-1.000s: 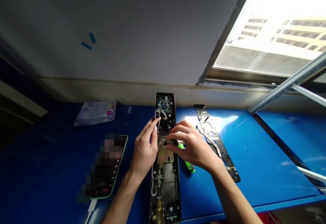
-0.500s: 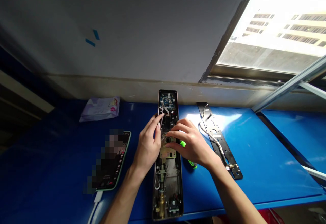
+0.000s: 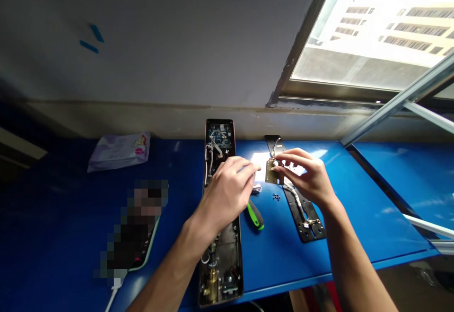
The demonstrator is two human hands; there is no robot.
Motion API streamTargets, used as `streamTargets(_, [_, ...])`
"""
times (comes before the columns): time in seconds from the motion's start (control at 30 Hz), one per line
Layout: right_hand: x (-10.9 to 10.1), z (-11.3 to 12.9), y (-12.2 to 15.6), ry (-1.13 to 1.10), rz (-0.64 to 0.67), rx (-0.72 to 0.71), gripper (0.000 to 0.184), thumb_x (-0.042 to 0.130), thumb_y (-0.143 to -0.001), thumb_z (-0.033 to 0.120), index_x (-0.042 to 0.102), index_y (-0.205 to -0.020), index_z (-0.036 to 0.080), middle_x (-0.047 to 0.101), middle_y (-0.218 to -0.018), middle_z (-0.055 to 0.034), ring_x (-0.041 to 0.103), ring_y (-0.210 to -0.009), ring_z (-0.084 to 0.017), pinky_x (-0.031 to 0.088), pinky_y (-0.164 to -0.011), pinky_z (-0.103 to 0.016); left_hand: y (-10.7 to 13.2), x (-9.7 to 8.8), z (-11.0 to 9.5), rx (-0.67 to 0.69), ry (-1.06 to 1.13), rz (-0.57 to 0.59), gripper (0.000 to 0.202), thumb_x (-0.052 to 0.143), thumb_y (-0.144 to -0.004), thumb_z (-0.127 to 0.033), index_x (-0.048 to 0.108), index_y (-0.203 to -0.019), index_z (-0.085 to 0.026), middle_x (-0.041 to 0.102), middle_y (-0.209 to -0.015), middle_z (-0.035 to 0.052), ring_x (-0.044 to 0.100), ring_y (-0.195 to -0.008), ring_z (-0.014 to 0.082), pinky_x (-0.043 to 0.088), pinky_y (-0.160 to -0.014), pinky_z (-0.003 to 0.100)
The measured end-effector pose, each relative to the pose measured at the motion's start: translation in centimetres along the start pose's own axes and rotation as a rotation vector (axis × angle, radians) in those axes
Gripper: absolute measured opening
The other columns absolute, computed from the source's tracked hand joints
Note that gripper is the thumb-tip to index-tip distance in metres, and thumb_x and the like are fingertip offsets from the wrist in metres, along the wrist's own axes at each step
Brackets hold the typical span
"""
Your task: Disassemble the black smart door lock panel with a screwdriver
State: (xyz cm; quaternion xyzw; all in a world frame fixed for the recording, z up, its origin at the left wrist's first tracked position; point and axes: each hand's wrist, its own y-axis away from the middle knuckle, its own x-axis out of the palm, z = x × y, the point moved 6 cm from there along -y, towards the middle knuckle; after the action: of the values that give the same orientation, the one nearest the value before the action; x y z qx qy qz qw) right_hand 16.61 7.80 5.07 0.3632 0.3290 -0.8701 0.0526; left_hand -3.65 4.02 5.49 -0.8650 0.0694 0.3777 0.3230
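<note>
My right hand (image 3: 307, 172) pinches a small brassy metal plate (image 3: 274, 174) between thumb and fingers, raised above the table. My left hand (image 3: 232, 186) hovers over a long open lock housing (image 3: 238, 250), fingers drawn together towards the plate; whether anything is between them I cannot make out. Inside the housing are a blue circuit board (image 3: 220, 136), white wires and a brass cylinder (image 3: 213, 284); its middle is hidden by my left hand and forearm. Several small dark screws (image 3: 276, 197) lie below the plate. A green and black screwdriver handle (image 3: 255, 215) rests right of the housing.
A black backing plate (image 3: 301, 222) with a wrapped cable lies to the right on the blue table (image 3: 354, 217). On the left are a phone (image 3: 129, 241) with a charging cable and a lilac packet (image 3: 118, 151). A metal frame bar (image 3: 383, 104) slants at the right.
My right hand has lifted the metal plate out of the housing and moved right with it. My left hand has shifted right across the housing. The whole view has turned slightly right.
</note>
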Motion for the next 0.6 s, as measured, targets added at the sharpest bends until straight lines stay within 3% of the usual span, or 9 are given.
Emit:
streamTargets(0.07, [-0.4, -2.2, 0.0, 0.07, 0.032, 0.049, 0.023, 0.07, -0.097, 0.04, 0.078, -0.11, 0.023, 0.076, -0.105, -0.0089, 0.073, -0.087, -0.021, 0.062, -0.077, -0.038, -0.4, 1.2, -0.3, 0.03, -0.039, 0.102, 0.024, 0.059, -0.101, -0.012, 0.073, -0.119, -0.016, 0.076, -0.118, 0.009, 0.063, -0.121, 0.028, 0.057, -0.105, 0.05])
streamTargets(0.2, [0.4, -5.2, -0.3, 0.159, 0.158, 0.076, 0.026, 0.066, -0.1, 0.04, 0.072, -0.113, 0.018, 0.074, -0.11, -0.0067, 0.072, -0.094, -0.019, 0.062, -0.084, -0.039, -1.0, 2.5, -0.6, 0.057, -0.089, 0.189, 0.025, 0.059, -0.101, -0.012, 0.072, -0.121, -0.018, 0.075, -0.12, 0.0081, 0.06, -0.125, 0.0294, 0.057, -0.104, 0.05])
streamTargets(0.47, [6.0, -5.6, -0.6, 0.232, 0.437, 0.004, 0.031, 0.067, -0.1, 0.039, 0.066, -0.123, 0.018, 0.069, -0.124, -0.0082, 0.069, -0.106, -0.022, 0.06, -0.092, -0.044, -1.1, 4.1, -0.2, 0.044, -0.207, 0.324, 0.02, 0.059, -0.101, -0.015, 0.077, -0.109, -0.018, 0.076, -0.115, 0.0084, 0.061, -0.124, 0.0321, 0.057, -0.102, 0.05])
streamTargets(0.6, [6.9, -6.3, -0.2, 0.268, 0.502, 0.008, 0.033, 0.066, -0.1, 0.039, 0.065, -0.126, 0.018, 0.068, -0.127, -0.0088, 0.069, -0.109, -0.023, 0.06, -0.093, -0.045, -1.0, 4.1, 0.0, 0.052, -0.227, 0.339, 0.02, 0.059, -0.101, -0.015, 0.076, -0.11, -0.017, 0.077, -0.113, 0.0081, 0.062, -0.124, 0.0317, 0.055, -0.104, 0.05])
